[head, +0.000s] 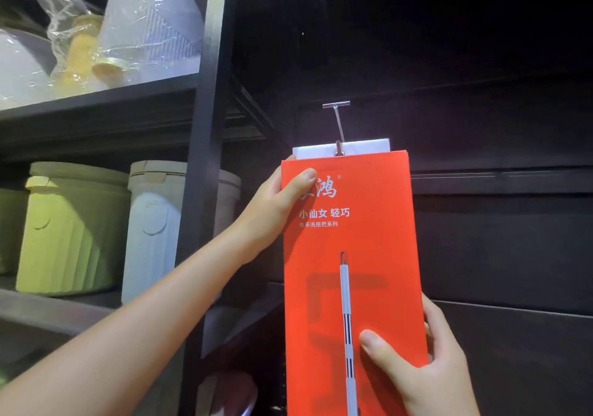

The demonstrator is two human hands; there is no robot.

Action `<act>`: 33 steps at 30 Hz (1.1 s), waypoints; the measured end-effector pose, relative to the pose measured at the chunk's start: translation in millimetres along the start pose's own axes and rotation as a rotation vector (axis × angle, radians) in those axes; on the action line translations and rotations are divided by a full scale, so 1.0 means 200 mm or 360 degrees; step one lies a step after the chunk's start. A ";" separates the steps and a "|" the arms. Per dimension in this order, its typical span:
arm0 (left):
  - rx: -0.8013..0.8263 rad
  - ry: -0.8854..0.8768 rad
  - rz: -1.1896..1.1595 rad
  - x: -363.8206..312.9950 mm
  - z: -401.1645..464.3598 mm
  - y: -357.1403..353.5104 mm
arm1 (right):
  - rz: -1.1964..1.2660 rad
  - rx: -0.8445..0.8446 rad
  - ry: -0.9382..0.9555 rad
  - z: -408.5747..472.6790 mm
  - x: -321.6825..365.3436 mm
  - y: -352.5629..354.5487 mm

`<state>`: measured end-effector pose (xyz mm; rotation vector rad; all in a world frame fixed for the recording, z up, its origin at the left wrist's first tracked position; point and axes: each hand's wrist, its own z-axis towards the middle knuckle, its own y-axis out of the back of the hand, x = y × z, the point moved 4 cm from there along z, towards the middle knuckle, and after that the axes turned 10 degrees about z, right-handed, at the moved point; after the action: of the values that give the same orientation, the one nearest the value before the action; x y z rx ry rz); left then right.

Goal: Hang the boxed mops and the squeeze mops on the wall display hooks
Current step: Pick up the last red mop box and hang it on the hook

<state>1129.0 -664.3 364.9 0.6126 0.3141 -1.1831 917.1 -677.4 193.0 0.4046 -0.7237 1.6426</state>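
A tall orange-red mop box (369, 239) with white lettering and a printed mop handle stands upright against the dark wall panel. Its white top flap (362, 147) sits on the metal display hook (337, 127), whose tip pokes through the flap's hole. My left hand (276, 210) grips the box's upper left edge, thumb across the front. Lower down, my right hand (426, 364) holds the right edge, thumb pressed on the front face. No squeeze mops are in view.
A dark slatted wall (497, 223) runs to the right with horizontal rails. To the left, a black metal rack post (205, 159) carries shelves with green and grey plastic buckets (73, 229) and wrapped basins (150, 21) above.
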 end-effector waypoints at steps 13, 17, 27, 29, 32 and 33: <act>-0.0249 0.0170 -0.0311 0.37 -0.52 -0.23 | -0.0144 0.0036 0.0006 -0.08 -0.07 -0.06; -0.0303 0.0171 -0.0309 0.40 -0.58 -0.25 | -0.0173 0.0035 -0.0011 -0.12 -0.07 -0.09; -0.0241 0.0126 -0.0168 0.47 -0.66 -0.24 | -0.0393 -0.0032 -0.0010 -0.22 -0.08 -0.09; -0.0208 0.0157 -0.0095 0.49 -0.69 -0.25 | -0.0430 -0.0015 -0.0042 -0.26 -0.08 -0.08; -0.0137 0.0239 -0.0010 0.51 -0.73 -0.25 | -0.0502 0.0005 -0.0102 -0.28 -0.08 -0.07; -0.0107 0.0262 0.0001 0.51 -0.75 -0.25 | -0.0527 0.0022 -0.0128 -0.29 -0.08 -0.07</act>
<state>1132.0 -666.1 176.9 0.6523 0.4910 -1.1191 942.5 -651.1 143.6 0.5717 -0.6656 1.3259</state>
